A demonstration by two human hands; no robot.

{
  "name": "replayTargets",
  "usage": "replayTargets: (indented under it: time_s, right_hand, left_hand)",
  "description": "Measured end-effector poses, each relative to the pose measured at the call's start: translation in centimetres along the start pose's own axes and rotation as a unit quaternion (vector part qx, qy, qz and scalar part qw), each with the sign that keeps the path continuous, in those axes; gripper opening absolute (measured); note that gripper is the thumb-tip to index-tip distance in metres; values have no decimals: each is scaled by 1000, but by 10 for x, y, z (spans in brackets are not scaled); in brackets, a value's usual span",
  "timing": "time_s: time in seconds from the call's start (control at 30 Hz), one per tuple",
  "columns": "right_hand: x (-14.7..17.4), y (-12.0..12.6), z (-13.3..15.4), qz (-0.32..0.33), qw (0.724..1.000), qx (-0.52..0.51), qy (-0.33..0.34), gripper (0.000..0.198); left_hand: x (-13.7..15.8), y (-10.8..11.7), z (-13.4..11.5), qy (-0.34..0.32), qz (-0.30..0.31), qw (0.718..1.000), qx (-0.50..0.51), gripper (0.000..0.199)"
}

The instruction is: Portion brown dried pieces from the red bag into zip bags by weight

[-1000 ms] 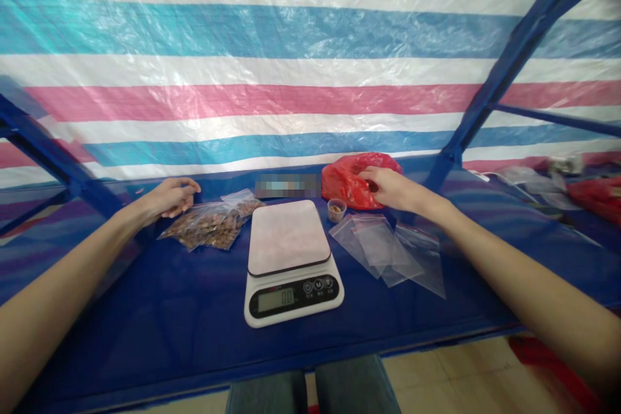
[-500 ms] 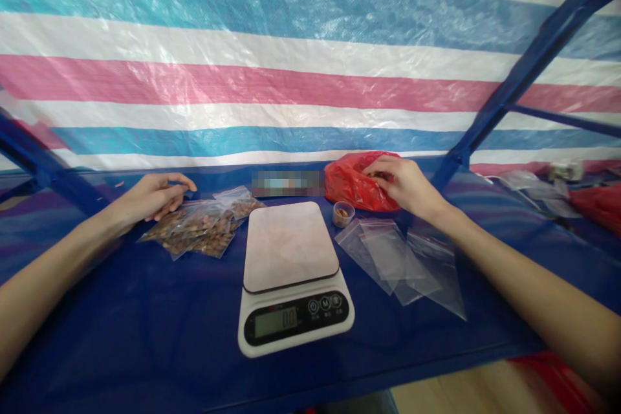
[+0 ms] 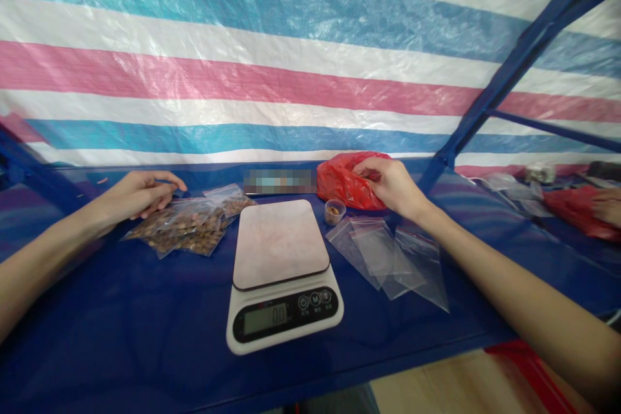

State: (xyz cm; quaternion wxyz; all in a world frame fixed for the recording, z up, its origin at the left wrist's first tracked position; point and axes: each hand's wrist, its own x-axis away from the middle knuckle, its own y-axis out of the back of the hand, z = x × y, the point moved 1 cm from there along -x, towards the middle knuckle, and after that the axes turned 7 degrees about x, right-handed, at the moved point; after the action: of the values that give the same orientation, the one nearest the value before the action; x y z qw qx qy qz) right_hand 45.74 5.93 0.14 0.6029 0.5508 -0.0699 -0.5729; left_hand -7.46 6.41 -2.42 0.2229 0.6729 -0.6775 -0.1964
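My right hand (image 3: 388,182) reaches into the mouth of a crumpled red plastic bag (image 3: 334,180). Its fingers are bent together, and the fingertips are hidden inside. At the left, my left hand (image 3: 148,195) rests with fingers loosely stretched out and apart, at the back edge of a pile of zip-lock bags (image 3: 196,226) filled with brown, nut-like pieces. Between the hands stands a white kitchen scale (image 3: 281,246), its plate bare and its display reading 0.0. A small clear cup (image 3: 334,212) with a few brown pieces sits before the red bag. Several flat, unfilled zip-lock bags (image 3: 383,255) overlap to the scale's right.
Everything stands on a blue tabletop (image 3: 160,310). A blurred-out flat object (image 3: 280,182) lies behind the scale. Blue frame bars (image 3: 490,94) rise on the right before a striped sheet (image 3: 272,84). At the far right, another person's hand (image 3: 609,206) touches another red bag (image 3: 565,204).
My view has turned slightly right, so the things on the table appear farther left. Another person's hand has come into sight at the right edge. Both my hands stay nearly in place.
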Motion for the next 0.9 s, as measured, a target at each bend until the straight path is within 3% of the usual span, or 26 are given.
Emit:
replayTargets:
  time_s: [0.17, 0.4, 0.53, 0.6, 0.77, 0.9]
  right_hand:
    - [-1, -1, 3, -15, 999, 0, 38, 20]
    - [-9, 11, 3, -68, 998, 5, -5, 11]
    - [-13, 12, 23, -100, 994, -40, 10, 14]
    - [-10, 10, 41, -61, 994, -71, 50, 13]
    - [4, -1, 69, 111, 978, -58, 165, 9]
    - [7, -4, 65, 124, 975, -60, 173, 7]
  left_hand:
    - [2, -1, -5, 7, 0, 1000, 0, 47]
    - [4, -4, -7, -2, 1, 1000, 6, 45]
    - [2, -3, -3, -11, 4, 1000, 10, 45]
    - [2, -2, -2, -12, 10, 1000, 9, 45]
    - [2, -1, -2, -10, 17, 1000, -4, 45]
    - [4, -2, -5, -4, 4, 1000, -16, 46]
